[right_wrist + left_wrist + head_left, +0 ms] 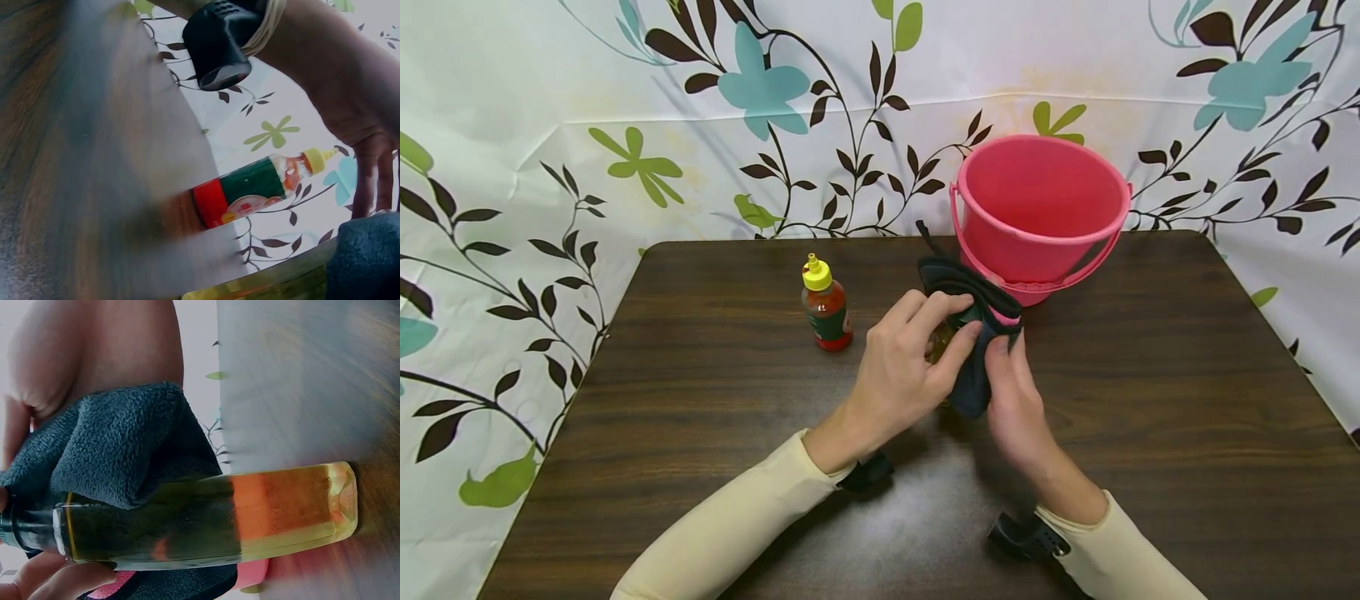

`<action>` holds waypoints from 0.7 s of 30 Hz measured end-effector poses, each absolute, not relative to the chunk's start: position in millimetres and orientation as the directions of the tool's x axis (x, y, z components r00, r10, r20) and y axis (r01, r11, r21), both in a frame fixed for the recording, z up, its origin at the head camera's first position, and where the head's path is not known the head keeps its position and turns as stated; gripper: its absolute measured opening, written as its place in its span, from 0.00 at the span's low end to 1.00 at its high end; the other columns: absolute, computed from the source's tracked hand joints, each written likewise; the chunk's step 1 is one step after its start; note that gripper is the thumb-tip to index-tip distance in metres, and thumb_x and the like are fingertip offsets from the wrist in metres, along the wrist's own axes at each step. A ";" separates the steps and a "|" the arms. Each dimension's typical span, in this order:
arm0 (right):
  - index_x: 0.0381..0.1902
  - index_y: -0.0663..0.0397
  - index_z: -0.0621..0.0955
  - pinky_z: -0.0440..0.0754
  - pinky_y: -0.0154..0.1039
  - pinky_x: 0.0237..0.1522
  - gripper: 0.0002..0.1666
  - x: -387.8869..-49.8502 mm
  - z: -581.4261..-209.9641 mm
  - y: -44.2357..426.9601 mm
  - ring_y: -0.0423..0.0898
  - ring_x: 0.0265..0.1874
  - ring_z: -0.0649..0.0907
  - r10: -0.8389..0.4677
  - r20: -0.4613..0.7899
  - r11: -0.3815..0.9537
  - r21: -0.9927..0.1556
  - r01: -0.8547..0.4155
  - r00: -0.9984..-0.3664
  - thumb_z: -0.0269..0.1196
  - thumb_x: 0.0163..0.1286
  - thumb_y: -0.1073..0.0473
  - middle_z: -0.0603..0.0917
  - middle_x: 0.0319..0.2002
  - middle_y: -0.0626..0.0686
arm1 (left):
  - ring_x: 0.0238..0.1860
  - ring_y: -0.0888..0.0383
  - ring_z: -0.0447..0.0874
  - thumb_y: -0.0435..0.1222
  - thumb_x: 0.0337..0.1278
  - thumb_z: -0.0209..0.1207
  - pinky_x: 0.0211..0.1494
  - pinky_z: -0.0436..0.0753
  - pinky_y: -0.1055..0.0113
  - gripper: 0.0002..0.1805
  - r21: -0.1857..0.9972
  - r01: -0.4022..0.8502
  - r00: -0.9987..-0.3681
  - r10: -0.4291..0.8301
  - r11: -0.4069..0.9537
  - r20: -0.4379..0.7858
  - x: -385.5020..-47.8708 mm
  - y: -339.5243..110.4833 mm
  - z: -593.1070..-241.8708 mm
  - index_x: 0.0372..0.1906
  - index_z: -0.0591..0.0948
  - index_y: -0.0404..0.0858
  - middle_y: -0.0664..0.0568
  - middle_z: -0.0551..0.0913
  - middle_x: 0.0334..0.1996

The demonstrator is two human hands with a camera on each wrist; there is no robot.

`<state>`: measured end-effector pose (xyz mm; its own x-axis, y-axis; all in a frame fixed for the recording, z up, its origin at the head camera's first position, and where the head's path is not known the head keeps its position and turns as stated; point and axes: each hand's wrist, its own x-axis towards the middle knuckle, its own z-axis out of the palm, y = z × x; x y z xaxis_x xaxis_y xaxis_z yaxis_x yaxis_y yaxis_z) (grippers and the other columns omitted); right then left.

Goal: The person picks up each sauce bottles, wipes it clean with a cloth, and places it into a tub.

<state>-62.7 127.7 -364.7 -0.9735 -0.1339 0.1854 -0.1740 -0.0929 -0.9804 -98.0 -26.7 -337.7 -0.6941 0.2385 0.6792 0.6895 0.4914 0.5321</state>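
Currently, the left hand (904, 354) and the right hand (1021, 404) are both pinching the dark cloth (972, 379), and the cloth is lying against the upper part of a tall bottle (287, 515) that is standing on the brown table (700, 433). Outward from the cloth in the head view, a pink bucket (1011, 254) is sitting at one o'clock, and a sauce bottle (829, 321) is standing toward nine o'clock.

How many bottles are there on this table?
2. The yellow-capped bottle stands left of the pink bucket; the yellowish bottle is partly covered by the dark cloth.
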 end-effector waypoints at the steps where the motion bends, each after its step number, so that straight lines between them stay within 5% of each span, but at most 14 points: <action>1: 0.86 0.45 0.48 0.68 0.25 0.70 0.36 -63.0 -366.3 127.4 0.39 0.71 0.67 -0.128 0.177 -0.086 -0.982 -0.166 -0.976 0.35 0.88 0.42 0.61 0.76 0.50 | 0.29 0.60 0.72 0.41 0.71 0.66 0.30 0.72 0.72 0.14 0.533 0.690 -0.694 0.238 0.490 0.679 -98.0 -26.6 -337.6 0.55 0.87 0.41 0.51 0.78 0.30; 21: 0.84 0.52 0.52 0.68 0.26 0.69 0.34 -68.1 -388.9 133.4 0.38 0.68 0.71 -0.103 0.128 -0.040 -0.991 -0.124 -0.987 0.34 0.89 0.44 0.68 0.72 0.51 | 0.32 0.57 0.75 0.42 0.72 0.65 0.32 0.73 0.72 0.14 0.544 0.686 -0.705 0.257 0.483 0.661 -98.2 -26.2 -336.9 0.55 0.86 0.40 0.50 0.81 0.34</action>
<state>-68.1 133.4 -388.9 -0.9865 -0.1025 0.1276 -0.1241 -0.0397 -0.9915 -98.2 -26.2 -336.9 -0.7053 0.2572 0.6606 0.6859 0.4831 0.5442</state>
